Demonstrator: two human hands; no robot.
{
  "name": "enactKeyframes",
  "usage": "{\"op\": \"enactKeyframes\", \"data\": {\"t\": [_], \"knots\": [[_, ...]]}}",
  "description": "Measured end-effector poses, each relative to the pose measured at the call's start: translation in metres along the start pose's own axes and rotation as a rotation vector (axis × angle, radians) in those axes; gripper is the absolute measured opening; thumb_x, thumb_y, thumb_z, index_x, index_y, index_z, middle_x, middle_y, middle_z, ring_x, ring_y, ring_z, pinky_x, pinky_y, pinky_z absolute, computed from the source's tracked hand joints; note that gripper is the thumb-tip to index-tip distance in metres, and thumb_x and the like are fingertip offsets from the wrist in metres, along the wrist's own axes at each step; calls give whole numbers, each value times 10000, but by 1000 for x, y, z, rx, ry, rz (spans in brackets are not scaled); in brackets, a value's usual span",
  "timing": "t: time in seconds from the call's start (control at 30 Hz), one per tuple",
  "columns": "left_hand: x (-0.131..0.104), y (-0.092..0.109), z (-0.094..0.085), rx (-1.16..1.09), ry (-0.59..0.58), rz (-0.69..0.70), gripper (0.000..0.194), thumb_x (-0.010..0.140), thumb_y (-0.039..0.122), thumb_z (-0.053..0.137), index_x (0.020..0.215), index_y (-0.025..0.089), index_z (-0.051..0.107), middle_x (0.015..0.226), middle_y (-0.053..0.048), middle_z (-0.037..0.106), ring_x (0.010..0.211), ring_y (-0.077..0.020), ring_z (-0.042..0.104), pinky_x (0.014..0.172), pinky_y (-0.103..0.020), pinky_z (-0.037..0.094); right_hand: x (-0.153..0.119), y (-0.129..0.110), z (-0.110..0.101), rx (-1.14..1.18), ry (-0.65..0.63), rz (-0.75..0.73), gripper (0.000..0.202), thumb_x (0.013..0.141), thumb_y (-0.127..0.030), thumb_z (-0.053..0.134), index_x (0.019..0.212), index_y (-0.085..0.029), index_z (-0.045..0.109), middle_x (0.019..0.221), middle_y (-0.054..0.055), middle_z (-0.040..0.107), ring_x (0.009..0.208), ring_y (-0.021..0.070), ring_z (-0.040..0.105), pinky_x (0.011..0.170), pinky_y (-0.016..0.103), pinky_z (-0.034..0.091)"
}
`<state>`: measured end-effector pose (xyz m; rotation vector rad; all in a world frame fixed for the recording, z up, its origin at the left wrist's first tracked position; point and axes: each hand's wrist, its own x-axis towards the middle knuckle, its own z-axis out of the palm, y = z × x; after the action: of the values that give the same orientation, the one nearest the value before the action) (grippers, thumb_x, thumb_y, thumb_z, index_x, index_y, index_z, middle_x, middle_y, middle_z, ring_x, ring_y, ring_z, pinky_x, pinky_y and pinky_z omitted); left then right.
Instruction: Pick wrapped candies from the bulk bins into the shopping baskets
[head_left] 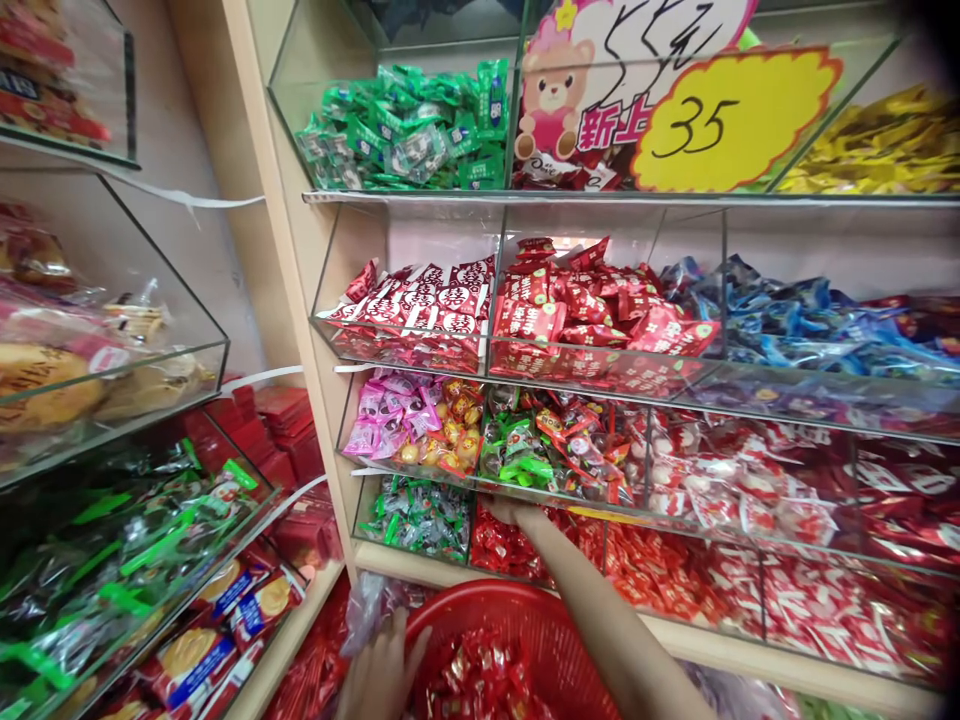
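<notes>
A red plastic basket holds red wrapped candies at the bottom centre. My left hand rests at its left rim, fingers apart, beside a clear plastic bag. My right arm reaches across above the basket to the lowest shelf. My right hand is at the upper edge of the bin of red wrapped candies; its fingers are mostly hidden under the shelf above, so what it holds does not show. Green wrapped candies fill the bin just left of it.
Glass-fronted shelves of wrapped sweets rise ahead, with a yellow price sign at the top. More glass bins stand close on the left. A wooden upright separates the two units.
</notes>
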<state>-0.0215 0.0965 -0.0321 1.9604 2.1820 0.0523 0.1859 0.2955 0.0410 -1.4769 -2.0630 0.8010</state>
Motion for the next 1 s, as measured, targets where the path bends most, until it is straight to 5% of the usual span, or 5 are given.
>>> {"op": "enactKeyframes", "data": {"t": [0.13,0.37,0.83,1.0], "knots": [[-1,0,-1,-3,12,-4,560,854,481,213,1239,135,426,1093,-147,610,905,-212,616,724,-293,461,-6,5,7,-197,-73,-30,385,675,-386,579,1025,-231,611,1186,72,565,1093,289,473,985,397,287],[-1,0,2,7,21,-9,569,864,461,173,1239,109,416,1056,-165,622,857,-211,626,694,-299,463,-26,19,3,-429,-134,-89,418,724,-407,490,1073,-198,588,1100,108,602,996,299,531,863,391,375],[-2,1,-1,20,72,8,573,861,468,196,1223,94,435,985,-151,650,823,-218,634,660,-290,463,-87,51,-12,-548,11,-45,354,804,-417,405,1115,-300,530,1326,33,381,1217,264,286,959,457,242],[-4,3,-6,34,73,13,547,865,446,218,1219,97,447,1004,-165,645,832,-227,637,662,-302,466,-111,56,-8,-579,109,-21,327,847,-421,344,1056,-306,568,1260,34,449,1197,257,317,993,503,152]]}}
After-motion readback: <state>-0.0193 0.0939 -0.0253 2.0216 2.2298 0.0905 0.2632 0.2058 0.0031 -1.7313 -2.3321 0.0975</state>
